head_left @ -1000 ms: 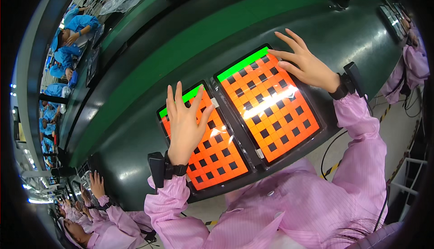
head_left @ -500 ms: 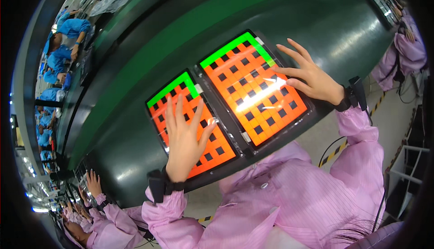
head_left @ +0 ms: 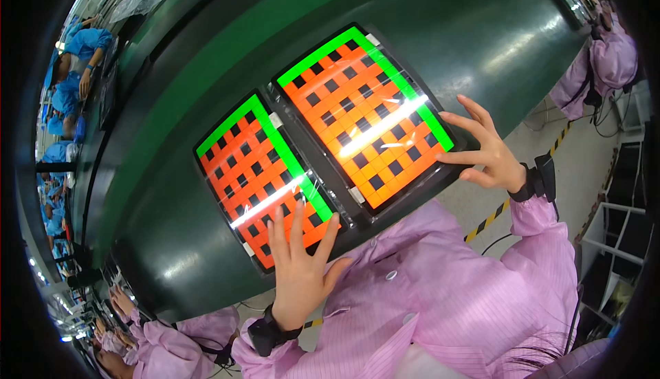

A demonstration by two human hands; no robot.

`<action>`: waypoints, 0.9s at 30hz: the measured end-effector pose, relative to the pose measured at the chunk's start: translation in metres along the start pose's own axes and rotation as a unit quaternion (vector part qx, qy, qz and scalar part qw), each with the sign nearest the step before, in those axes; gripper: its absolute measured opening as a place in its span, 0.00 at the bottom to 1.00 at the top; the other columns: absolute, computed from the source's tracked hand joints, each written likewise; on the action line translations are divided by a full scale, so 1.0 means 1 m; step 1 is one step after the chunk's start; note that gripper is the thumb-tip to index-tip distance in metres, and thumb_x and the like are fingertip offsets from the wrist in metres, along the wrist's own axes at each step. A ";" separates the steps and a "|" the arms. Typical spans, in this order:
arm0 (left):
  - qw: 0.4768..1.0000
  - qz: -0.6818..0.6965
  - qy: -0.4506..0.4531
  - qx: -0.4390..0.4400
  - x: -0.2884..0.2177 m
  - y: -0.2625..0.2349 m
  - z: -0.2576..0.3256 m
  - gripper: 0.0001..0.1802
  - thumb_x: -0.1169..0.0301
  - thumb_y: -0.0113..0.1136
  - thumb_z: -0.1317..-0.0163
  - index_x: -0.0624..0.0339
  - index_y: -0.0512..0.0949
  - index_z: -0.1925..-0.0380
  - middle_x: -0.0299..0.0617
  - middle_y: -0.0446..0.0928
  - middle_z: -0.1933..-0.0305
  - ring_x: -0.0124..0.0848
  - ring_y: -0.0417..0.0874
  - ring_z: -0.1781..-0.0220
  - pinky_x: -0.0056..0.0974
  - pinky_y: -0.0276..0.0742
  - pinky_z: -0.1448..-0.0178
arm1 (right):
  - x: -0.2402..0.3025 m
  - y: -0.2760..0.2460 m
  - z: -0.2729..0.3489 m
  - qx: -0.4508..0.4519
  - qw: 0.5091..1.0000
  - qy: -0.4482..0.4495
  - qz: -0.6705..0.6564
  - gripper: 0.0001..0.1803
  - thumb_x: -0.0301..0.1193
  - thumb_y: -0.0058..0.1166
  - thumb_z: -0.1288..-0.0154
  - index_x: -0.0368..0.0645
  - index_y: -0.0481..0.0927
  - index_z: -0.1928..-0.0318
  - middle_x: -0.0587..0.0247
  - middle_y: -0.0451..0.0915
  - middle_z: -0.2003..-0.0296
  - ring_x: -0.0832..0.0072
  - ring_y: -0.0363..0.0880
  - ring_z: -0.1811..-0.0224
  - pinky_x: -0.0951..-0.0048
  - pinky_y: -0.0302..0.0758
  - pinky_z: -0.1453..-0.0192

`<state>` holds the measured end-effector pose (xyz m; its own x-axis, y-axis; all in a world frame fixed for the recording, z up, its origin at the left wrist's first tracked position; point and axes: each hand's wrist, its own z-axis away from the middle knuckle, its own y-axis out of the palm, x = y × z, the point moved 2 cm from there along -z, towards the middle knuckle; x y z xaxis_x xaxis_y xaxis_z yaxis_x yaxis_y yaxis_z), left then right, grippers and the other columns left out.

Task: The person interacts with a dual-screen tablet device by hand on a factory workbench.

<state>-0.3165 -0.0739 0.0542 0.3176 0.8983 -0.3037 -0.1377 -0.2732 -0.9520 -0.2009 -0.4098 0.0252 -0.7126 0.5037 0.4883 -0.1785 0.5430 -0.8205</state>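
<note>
2 flat screens lie side by side on a dark green desk (head_left: 168,255), tilted in the view and separated by a narrow dark gap. The left screen (head_left: 251,172) and the right screen (head_left: 364,117) each show orange squares scattered with black squares, plus a green band along the top and right edges. A streak of white glare crosses each screen, and small white tabs (head_left: 276,120) sit on their edges.

The left hand (head_left: 301,269) is at the lower right corner of the left screen, its index fingertip by the bottom of the green band. Its grip is wide, fingers spread, holding nothing. The right hand (head_left: 489,153) is at the lower right edge of the right screen, index fingertip just beside the end of the band. Its grip is wide too, with nothing held. How firmly the fingertips press, I cannot tell.

Each wrist wears a black band (head_left: 269,333) below a pink sleeve (head_left: 533,231). At the far left, a person in blue (head_left: 89,45) leans over a work surface. Yellow-and-black tape (head_left: 488,221) marks the floor near a white rack (head_left: 608,203).
</note>
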 end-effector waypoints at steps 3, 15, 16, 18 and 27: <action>1.000 0.015 -0.009 -0.008 -0.003 0.005 0.000 0.35 0.57 0.69 0.49 0.45 0.73 0.39 0.59 0.50 0.27 0.66 0.43 0.26 0.64 0.51 0.30 | 0.020 0.010 -0.019 0.041 0.996 -0.061 0.043 0.21 0.53 0.54 0.39 0.59 0.86 0.52 0.53 0.66 0.35 0.40 0.51 0.29 0.41 0.54 0.29; 0.980 -0.032 -0.170 -0.103 0.029 0.008 0.083 0.26 0.57 0.64 0.43 0.42 0.77 0.42 0.60 0.54 0.28 0.68 0.45 0.28 0.63 0.51 0.30 | 0.061 0.034 -0.056 0.133 0.981 -0.128 0.061 0.23 0.57 0.52 0.39 0.61 0.81 0.49 0.57 0.62 0.32 0.42 0.53 0.29 0.39 0.54 0.29; 0.977 -0.035 -0.183 -0.107 0.031 0.008 0.089 0.26 0.59 0.64 0.43 0.43 0.77 0.42 0.61 0.53 0.28 0.69 0.45 0.27 0.62 0.52 0.30 | 0.061 0.034 -0.057 0.134 0.981 -0.125 0.068 0.24 0.57 0.53 0.40 0.61 0.81 0.49 0.57 0.62 0.32 0.42 0.52 0.29 0.38 0.54 0.29; 0.971 -0.039 -0.203 -0.117 0.036 0.010 0.098 0.26 0.60 0.63 0.43 0.43 0.77 0.42 0.61 0.53 0.28 0.69 0.45 0.27 0.62 0.52 0.30 | 0.061 0.034 -0.056 0.137 0.981 -0.119 0.075 0.24 0.57 0.53 0.40 0.62 0.81 0.48 0.57 0.62 0.32 0.42 0.52 0.29 0.38 0.53 0.29; 0.965 -0.009 -0.220 -0.146 0.056 0.004 0.085 0.24 0.61 0.56 0.38 0.45 0.75 0.40 0.63 0.52 0.28 0.66 0.44 0.26 0.61 0.50 0.29 | 0.062 0.036 -0.077 0.157 0.981 -0.096 0.064 0.23 0.51 0.56 0.40 0.62 0.79 0.45 0.56 0.58 0.30 0.44 0.48 0.27 0.39 0.56 0.31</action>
<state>-0.3789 0.0049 0.0367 -0.1195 0.9454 -0.3031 0.1539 -0.2840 -0.9464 -0.1991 -0.3069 0.0485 -0.8523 0.4018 0.3349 -0.2574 0.2352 -0.9372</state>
